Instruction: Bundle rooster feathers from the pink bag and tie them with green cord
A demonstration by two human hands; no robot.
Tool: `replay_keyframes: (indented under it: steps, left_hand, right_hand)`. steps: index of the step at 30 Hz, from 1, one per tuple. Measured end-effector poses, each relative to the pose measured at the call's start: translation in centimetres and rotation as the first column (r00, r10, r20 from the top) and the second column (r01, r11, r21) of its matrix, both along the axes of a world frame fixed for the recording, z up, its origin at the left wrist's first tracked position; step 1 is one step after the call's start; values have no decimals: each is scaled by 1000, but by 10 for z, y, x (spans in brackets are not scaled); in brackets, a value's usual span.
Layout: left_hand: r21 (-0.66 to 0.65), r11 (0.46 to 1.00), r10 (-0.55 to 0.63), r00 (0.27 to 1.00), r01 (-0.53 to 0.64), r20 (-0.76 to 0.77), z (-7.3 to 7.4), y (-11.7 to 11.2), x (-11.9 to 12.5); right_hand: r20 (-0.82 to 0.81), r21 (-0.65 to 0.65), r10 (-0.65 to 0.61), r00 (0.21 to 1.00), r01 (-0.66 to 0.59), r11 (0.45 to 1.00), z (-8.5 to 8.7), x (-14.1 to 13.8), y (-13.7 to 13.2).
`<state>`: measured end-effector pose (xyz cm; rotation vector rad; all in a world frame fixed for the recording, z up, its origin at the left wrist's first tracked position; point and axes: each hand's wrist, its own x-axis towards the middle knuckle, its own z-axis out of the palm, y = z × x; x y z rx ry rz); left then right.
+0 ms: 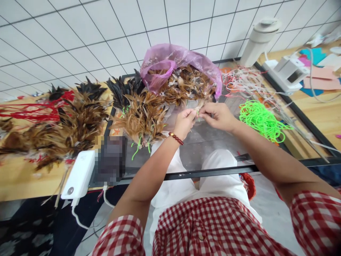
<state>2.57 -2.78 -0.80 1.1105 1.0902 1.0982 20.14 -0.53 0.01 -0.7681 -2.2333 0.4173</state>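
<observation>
Head view, left hand (184,122) and right hand (220,115) close together, fingertips pinched on a feather tuft (199,104) with green cord (198,113), near a purple bag (181,53), brown feathers (145,115) at left, green pile (261,119) at right.

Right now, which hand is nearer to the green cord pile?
Right. The right hand is left of the green cord pile, a gap between; the left hand is farther left.
</observation>
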Motion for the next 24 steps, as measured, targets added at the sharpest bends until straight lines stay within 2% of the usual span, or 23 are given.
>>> replay_keyframes:
  steps: [3, 4, 6, 9, 11, 13, 15, 18, 21, 24]
  left_hand:
    - [198, 976, 134, 965, -90, -225, -6, 5, -3]
    - [289, 955, 163, 934, -68, -318, -8, 6, -4]
    - [417, 907, 168, 861, 55, -479, -11, 6, -6]
    - [457, 846, 52, 812, 273, -581, -11, 4, -8]
    - [468, 806, -53, 832, 363, -553, -9, 1, -8]
    - [473, 789, -143, 866, 392, -479, -6, -1, -7]
    - [431, 820, -215, 900, 377, -379, -3, -4, -5]
    - [250, 922, -255, 950, 294, -180, 4, -10, 1]
    - [29, 988, -150, 989, 150, -9, 11, -13, 8]
    - [-79, 997, 19, 998, -14, 59, 14, -11, 11]
  right_hand:
    - [72, 123, 28, 997, -37, 992, 2, -2, -5]
    - [80, 153, 29, 996, -41, 987, 3, -3, -6]
    - [74, 185, 21, 997, -34, 982, 4, -3, -6]
    - [-17, 118, 23, 1000, -21, 993, 6, 0, -2]
    - [-125, 3, 11, 992, -10, 1000, 6, 2, 2]
    - [-213, -122, -10, 977, -17, 992, 5, 4, 7]
    - [-267, -230, -28, 963, -36, 973, 2, 5, 10]
    - [-317, -342, -66, 946, -48, 939, -1, 2, 11]
    - [-372, -441, -140, 918, -42, 897, -2, -4, 7]
    - [-462, -553, -229, 857, -77, 830, -1, -10, 1]
